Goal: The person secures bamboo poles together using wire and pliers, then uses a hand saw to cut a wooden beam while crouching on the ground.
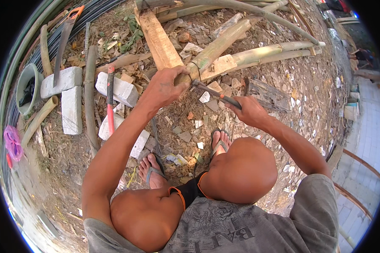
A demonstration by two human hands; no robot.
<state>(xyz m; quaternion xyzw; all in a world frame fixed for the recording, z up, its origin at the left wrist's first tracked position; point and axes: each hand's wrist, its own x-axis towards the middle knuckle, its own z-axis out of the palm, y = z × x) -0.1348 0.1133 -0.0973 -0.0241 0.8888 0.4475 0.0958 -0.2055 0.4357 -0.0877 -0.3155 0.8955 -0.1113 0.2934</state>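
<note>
Gripping the near end of the bamboo pole (223,44), the left hand (169,86) is wrapped around it just beside the near end of a sawn plank (160,40); the right hand (249,111) is clamped on the pincers (215,92), their head at the dark wire loop (194,64). The smooth, round pole should feel stiff, fairly light and somewhat slippery, best held behind its loop. The wire looks thin and bendable, the plank flat and rough-grained.

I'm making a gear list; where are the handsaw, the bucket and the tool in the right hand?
Handsaw (64,43), head view: blade.
Bucket (39,84), head view: side wall.
Held tool (227,99), head view: dark handle.
</note>
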